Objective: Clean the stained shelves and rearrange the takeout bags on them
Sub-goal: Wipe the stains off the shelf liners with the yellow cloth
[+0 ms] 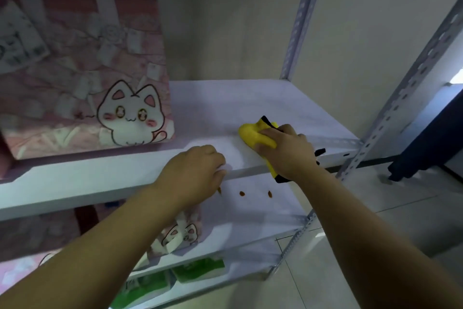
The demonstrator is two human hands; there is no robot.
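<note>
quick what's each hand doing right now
left hand: fingers curled at the shelf edge; grip cannot be told
right hand: grips the yellow cloth

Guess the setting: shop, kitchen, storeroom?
Probably a takeout pickup or storage corner: slotted-angle metal shelving holds a pink cat-print bag, with green bags on a lower shelf, over a tiled floor.

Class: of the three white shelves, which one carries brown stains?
The middle white metal shelf, directly under the one where the right hand holds a yellow cloth; three brown spots mark it.
</note>
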